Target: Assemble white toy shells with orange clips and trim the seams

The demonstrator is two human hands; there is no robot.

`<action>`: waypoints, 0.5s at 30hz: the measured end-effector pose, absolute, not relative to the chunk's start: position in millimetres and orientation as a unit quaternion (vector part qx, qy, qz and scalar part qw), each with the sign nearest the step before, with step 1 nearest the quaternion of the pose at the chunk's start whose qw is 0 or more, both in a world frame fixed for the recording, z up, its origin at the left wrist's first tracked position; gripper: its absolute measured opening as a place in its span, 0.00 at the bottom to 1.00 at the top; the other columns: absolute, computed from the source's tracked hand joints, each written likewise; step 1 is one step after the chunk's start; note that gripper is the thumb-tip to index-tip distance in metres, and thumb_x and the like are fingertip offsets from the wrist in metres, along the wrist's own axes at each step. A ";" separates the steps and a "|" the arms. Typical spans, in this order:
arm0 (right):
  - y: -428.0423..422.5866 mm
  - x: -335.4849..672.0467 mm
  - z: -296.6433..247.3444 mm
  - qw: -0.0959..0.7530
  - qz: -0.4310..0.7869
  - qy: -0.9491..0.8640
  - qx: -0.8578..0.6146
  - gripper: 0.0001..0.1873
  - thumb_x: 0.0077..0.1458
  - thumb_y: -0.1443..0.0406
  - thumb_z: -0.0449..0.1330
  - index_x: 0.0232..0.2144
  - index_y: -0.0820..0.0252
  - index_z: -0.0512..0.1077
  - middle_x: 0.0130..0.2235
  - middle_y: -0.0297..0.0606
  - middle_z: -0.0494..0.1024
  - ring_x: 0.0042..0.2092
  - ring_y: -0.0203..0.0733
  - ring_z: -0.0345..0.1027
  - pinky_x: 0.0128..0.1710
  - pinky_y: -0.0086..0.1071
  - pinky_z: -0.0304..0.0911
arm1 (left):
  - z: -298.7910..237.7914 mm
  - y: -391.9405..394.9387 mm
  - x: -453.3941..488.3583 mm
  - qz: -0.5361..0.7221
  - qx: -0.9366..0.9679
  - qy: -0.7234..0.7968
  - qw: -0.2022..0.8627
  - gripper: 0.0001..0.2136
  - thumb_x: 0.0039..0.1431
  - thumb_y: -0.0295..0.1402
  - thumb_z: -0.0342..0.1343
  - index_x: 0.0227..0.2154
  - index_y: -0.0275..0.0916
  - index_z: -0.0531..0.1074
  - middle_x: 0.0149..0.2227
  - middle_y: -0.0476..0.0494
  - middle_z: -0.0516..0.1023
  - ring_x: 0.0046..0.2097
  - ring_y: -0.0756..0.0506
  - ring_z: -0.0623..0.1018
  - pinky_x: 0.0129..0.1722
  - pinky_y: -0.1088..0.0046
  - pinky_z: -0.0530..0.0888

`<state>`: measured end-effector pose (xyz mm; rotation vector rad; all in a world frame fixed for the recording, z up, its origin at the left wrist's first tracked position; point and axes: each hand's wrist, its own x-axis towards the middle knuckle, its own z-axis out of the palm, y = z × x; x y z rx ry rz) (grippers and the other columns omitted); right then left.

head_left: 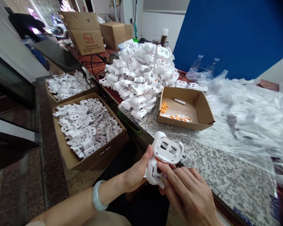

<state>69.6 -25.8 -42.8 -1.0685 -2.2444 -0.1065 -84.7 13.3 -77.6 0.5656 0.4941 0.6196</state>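
Observation:
A white moulded plastic housing (pixel 168 150) with two square openings in its flat face is held over the table's front edge. My left hand (pixel 138 171) grips it from the left, thumb along its side. Its lower part carries dark printed lettering, and a bit of orange shows near the middle. My right hand (pixel 191 191) is closed at the lower right of the housing, with the index finger pressed near the orange bit and the thumb underneath. Whatever lies under those fingertips is hidden. In a shallow cardboard tray (pixel 186 124) lie several orange clips (pixel 164 107) and a white pen-like tool (pixel 180 102).
A tall pile of white housings (pixel 141 72) stands behind the tray. Two cartons of similar parts, one a near box (pixel 108 149), sit at the left. Clear plastic sheeting (pixel 245 116) covers the table's right side, with bottles (pixel 212 66) behind. A large carton (pixel 85 34) stands farther back.

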 end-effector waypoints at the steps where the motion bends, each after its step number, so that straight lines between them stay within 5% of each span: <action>1: -25.8 68.1 -42.3 0.317 -0.053 -0.854 -0.409 0.19 0.59 0.69 0.52 0.52 0.66 0.65 0.26 0.34 0.71 0.27 0.34 0.63 0.28 0.31 0.52 | -77.6 12.3 -84.5 0.292 0.275 0.241 0.884 0.38 0.54 0.62 0.35 0.40 0.31 0.74 0.30 0.39 0.74 0.27 0.48 0.72 0.30 0.72 0.69; 11: -27.9 56.7 -57.0 0.298 -0.107 -0.847 -0.428 0.15 0.60 0.68 0.53 0.47 0.72 0.69 0.23 0.34 0.71 0.26 0.34 0.62 0.29 0.33 0.50 | -77.6 7.7 -83.1 0.304 0.301 0.298 0.853 0.36 0.54 0.61 0.38 0.38 0.31 0.75 0.32 0.40 0.75 0.34 0.48 0.73 0.38 0.74 0.69; 15: -24.5 58.6 -59.3 0.315 -0.071 -0.848 -0.420 0.16 0.61 0.68 0.51 0.50 0.70 0.67 0.27 0.35 0.73 0.28 0.34 0.65 0.30 0.32 0.51 | -77.1 11.1 -85.1 0.294 0.288 0.282 0.866 0.37 0.55 0.61 0.36 0.40 0.31 0.75 0.27 0.41 0.74 0.25 0.50 0.71 0.29 0.75 0.70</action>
